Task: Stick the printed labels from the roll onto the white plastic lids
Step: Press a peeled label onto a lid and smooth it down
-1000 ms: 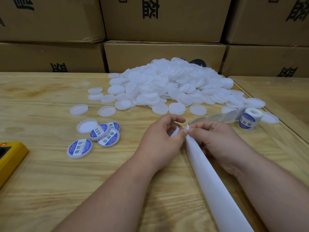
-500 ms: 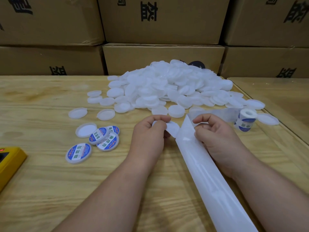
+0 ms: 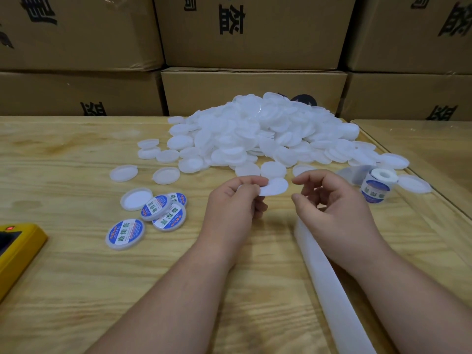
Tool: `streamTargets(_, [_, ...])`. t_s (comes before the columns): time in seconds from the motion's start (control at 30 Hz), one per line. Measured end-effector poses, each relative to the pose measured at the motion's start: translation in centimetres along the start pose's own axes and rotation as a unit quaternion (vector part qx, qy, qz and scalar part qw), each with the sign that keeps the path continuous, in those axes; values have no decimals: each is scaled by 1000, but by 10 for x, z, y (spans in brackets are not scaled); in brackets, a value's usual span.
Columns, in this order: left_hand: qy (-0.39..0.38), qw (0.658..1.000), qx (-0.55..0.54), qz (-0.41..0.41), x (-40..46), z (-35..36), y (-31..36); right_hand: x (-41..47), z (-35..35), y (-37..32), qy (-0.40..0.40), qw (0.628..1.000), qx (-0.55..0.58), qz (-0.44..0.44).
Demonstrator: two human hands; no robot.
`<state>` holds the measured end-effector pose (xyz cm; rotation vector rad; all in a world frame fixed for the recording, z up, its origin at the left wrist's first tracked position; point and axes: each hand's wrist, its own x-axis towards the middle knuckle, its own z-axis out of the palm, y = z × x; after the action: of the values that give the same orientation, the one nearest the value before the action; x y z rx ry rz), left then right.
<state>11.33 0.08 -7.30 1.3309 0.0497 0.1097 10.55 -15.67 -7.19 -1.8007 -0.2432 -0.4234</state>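
While the left hand [image 3: 233, 200] pinches a round white label [image 3: 273, 187] by its edge with thumb and fingers, the label sticks out to the right, into the gap between the two hands. The right hand [image 3: 334, 208] is just beside it, with its fingers loosely curled and thumb and first finger a little apart. It holds nothing that I can see. Under the right hand and wrist lies a long white strip of backing paper [image 3: 329, 284], running back along the desk [image 3: 63, 290] toward the person.

Just past the right hand, a bit to its right, stands the label roll [image 3: 377, 185], with blue print on its side. Past both hands sits a big pile of plain white lids [image 3: 263, 134], and a few loose ones lie close to the fingertips. Left of the left hand lie four lids with labels already on [image 3: 125, 234], bunched close, next to one plain lid [image 3: 136, 199] facing up. Far to the left is a yellow device [image 3: 15, 249]. Brown cardboard boxes [image 3: 252, 31] are stacked behind the pile.
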Motion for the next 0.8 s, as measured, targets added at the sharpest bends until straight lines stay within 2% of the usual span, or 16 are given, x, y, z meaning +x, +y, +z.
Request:
streamTargets(0.3, [-46,999,24,8,-1,0,-1,0,-1,-4,21,998,-48,-35])
streamTargets(0.43, [-65,998,-8,26,-4,1,1,0,-1,-2,14,999,-45,-27])
streamTargets(0.63, [-97,995,-4,36,-5,-3,2,2,0,0,36,997,44,43])
streamTargets(0.8, [-76,997,-21,4,-1,-4,0,3,-4,-4,31,979,146,141])
